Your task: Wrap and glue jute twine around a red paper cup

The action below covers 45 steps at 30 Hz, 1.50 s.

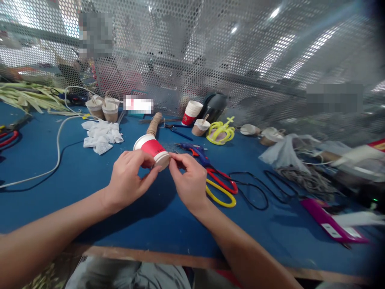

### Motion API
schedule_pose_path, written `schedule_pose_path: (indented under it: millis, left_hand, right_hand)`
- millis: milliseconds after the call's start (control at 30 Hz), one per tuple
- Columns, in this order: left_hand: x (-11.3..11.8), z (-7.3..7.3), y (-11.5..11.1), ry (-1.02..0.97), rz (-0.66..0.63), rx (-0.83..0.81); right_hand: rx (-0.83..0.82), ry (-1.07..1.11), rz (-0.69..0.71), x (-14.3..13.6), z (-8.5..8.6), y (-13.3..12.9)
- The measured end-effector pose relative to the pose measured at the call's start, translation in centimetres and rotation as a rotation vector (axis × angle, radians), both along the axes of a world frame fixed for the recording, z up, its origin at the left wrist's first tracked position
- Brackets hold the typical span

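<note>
A red-and-white paper cup (152, 147) is tilted on its side above the blue table, its tan end turned towards me. My left hand (126, 178) grips the cup from the left, thumb and fingers closed near the tan end. On the other side, my right hand (191, 180) pinches at the edge of that end; whether a thin strand is also between its fingertips I cannot tell. Just beyond the cup lies a roll of tan twine (154, 123). A blue glue gun (198, 153) and scissors with red and yellow handles (222, 198) are beside my right hand.
Stacked cups (192, 110), a yellow crown-shaped piece (221, 132) and a dark kettle (215, 105) stand before the perforated metal screen (180, 52). Crumpled white cloth (101, 134) lies left, near a white cable (58, 150). A purple power strip (327, 222) is at right.
</note>
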<state>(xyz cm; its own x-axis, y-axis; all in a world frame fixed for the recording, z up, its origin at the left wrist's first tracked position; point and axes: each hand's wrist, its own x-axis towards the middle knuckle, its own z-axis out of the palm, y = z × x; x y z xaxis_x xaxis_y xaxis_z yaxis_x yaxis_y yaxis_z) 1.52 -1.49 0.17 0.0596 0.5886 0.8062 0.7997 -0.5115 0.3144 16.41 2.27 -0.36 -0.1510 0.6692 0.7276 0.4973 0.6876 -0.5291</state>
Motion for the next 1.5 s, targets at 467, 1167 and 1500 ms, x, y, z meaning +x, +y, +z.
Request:
schedule_pose_path:
  millis: [467,1167,1500]
  left_hand:
    - [0.0,-0.1,-0.1,-0.148,-0.029,-0.098]
    - [-3.1,1.9,1.0,-1.023,-0.504,-0.958]
    - [-2.7,1.0,0.3,-1.093,-0.595,-1.037]
  right_hand:
    - [0.09,-0.036,0.016,0.1,0.0,0.1]
    - [0.361,-0.315,0.304,1.5,1.1,0.5]
    - [0.126,-0.223,0.45,1.4,1.0,0.8]
